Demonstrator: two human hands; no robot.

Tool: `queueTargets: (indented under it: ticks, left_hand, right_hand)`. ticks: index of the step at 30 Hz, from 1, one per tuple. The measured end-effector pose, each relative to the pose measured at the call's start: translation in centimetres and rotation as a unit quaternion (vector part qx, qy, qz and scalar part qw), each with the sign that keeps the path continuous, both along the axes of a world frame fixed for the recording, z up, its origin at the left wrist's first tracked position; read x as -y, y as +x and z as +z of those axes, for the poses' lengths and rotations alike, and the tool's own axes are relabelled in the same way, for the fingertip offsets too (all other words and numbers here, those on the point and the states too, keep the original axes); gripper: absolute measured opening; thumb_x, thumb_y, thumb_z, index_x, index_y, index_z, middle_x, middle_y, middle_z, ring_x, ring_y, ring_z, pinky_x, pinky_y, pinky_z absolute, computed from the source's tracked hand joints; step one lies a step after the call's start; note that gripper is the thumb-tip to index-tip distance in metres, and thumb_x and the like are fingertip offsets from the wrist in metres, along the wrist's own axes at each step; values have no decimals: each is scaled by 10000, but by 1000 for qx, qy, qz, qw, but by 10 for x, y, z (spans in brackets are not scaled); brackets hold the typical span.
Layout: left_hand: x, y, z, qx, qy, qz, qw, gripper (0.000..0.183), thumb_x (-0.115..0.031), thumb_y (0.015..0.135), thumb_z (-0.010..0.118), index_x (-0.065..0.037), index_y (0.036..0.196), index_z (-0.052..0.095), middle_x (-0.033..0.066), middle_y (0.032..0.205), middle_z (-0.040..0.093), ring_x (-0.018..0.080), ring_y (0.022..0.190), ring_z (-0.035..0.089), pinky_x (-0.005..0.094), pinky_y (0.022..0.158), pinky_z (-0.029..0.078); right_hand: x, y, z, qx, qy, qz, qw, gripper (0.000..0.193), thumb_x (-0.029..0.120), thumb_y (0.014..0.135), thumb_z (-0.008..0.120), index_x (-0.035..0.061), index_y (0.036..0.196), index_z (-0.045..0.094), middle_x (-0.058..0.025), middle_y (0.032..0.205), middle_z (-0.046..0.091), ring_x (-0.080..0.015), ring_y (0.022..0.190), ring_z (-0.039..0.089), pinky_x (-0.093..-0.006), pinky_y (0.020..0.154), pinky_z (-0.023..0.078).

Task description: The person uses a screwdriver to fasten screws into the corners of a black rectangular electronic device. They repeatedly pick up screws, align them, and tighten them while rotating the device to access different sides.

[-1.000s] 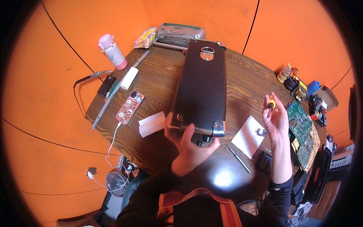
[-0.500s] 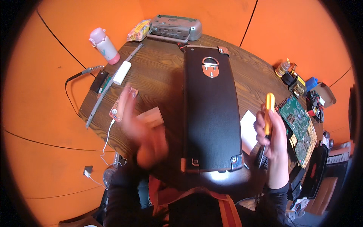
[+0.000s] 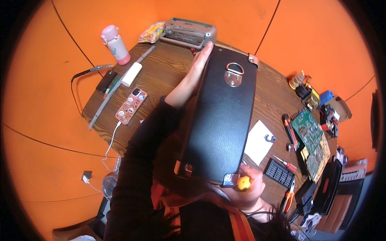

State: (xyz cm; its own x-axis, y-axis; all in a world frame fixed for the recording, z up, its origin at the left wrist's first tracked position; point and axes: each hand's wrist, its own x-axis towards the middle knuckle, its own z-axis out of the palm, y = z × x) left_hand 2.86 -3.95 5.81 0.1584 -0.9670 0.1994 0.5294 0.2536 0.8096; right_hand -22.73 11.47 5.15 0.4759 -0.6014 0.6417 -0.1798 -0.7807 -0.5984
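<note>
Orange walls are curving around a dark wooden tabletop [image 3: 169, 72]. The left hand [image 3: 198, 66] is gripping the far left edge of a long black case [image 3: 221, 116], which is lying lengthwise over the tabletop toward the person. The right hand [image 3: 245, 188] is closing around a yellow-handled screwdriver [image 3: 243, 183] at the case's near corner. A white paper [image 3: 258, 141] is lying just right; a phone [image 3: 131, 106] is resting well left.

Black textured case [image 3: 219, 120], yellow-handled screwdriver [image 3: 243, 183], dark woodgrain table [image 3: 161, 76], pink bottle [image 3: 116, 44], green circuit board [image 3: 309, 130], orange walls [image 3: 321, 36]
</note>
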Motion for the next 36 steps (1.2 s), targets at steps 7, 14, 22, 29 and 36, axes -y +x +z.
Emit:
queueTargets:
  ticks: [7,14,22,29,36]
  left_hand:
    - [-11,15,55,285,-320,120,896,530,-468,921,345,7,936,579,79,871,598,143,829,552,248,764,408]
    - [-24,5,70,376,-398,122,828,691,-587,869,327,38,948,611,150,934,628,222,891,592,312,821,429]
    - [-49,0,66,419,-401,133,803,897,-758,804,245,63,913,588,216,943,619,302,928,588,399,857,438]
    - [-62,-7,50,405,-471,202,758,751,-678,808,387,26,929,621,151,947,647,294,921,609,372,854,428]
    - [-59,-15,39,457,-491,325,667,641,-604,795,489,12,910,623,134,918,641,289,896,602,363,837,404]
  right_hand:
    - [28,16,-42,-37,16,-46,998,477,1,643,717,11,1027,435,-203,993,629,-282,733,667,-314,607,549]
    - [41,18,-72,-126,-38,-15,991,365,75,656,745,-15,917,505,-211,963,590,-298,721,650,-331,564,545]
    - [19,18,-43,-24,122,82,989,699,165,685,793,-66,1187,365,-226,1063,587,-275,906,646,-314,736,545]
    - [29,19,-28,-63,123,-22,990,820,233,720,766,-4,1358,308,-180,1058,616,-269,933,643,-338,788,526]
    - [85,10,-35,-94,191,33,977,772,248,736,738,115,1378,329,-151,1191,569,-304,1069,576,-397,908,461]
